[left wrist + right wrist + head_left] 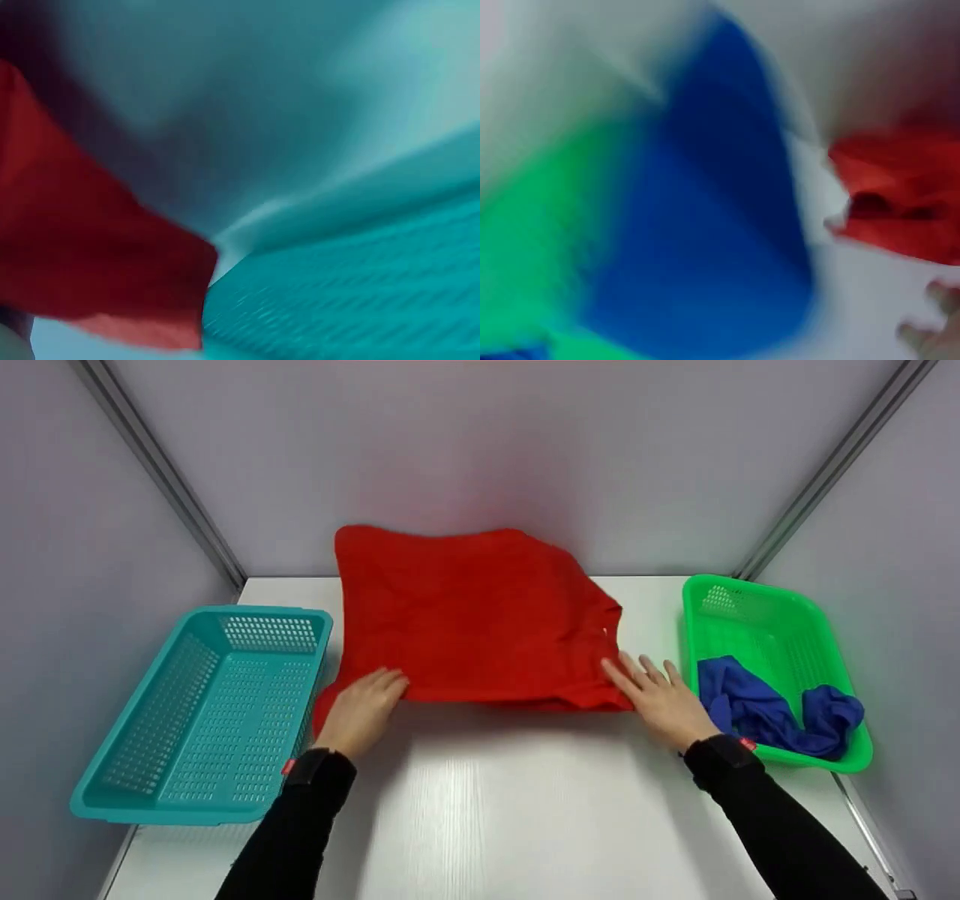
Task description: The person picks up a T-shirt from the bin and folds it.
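A red cloth (465, 615), perhaps a garment, lies spread toward the back wall, its near edge folded in places. My left hand (364, 711) rests on its near left corner, fingers together and thumb hidden. In the left wrist view the red cloth (97, 232) covers most of that hand. My right hand (667, 705) is at the near right corner, fingers spread and fairly straight, one fingertip touching or very near the fabric. The right wrist view shows a few fingertips (922, 337) below the red cloth (907, 195).
A teal perforated basket (172, 816) stands at the left, beside my left forearm. At the right, a green basket (814, 619) holds a crumpled blue cloth (757, 705), close to my right wrist. Grey panels (480, 450) enclose the white table (480, 810) at the back and sides.
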`<state>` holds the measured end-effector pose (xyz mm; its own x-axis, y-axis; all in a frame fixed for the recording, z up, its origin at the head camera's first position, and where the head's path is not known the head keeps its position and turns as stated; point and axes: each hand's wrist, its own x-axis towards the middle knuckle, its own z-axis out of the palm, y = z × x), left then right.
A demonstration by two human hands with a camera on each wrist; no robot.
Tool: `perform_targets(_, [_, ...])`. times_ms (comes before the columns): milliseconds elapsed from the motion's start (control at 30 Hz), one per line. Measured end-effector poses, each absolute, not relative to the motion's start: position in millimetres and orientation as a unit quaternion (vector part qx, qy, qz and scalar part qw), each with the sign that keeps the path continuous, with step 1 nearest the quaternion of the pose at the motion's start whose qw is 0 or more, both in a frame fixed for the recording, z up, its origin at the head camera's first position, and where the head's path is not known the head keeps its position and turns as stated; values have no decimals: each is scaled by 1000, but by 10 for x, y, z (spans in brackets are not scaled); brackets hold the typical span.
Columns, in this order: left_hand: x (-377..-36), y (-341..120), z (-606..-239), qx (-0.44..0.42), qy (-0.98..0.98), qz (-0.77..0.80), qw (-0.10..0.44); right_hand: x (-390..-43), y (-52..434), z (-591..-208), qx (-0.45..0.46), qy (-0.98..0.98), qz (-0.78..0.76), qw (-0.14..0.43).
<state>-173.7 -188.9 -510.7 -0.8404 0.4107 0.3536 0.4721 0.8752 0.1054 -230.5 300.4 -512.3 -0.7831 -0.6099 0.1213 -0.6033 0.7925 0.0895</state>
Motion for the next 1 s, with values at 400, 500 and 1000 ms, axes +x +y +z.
perform_targets(400, [-1076, -2035, -5814, -153, -985, -80, 24, -1786, 3081, -5650, 264, -954, 121, -75])
perform_targets(500, [-1011, -2060, -5836, -125, -984, -100, 80, -1743, 2986, -5737, 213, -965, 140, -68])
perform_targets(1000, [-879, -2245, -5861, -127, -978, -116, 119, -1791, 2955, -5801, 239, -935, 171, 198])
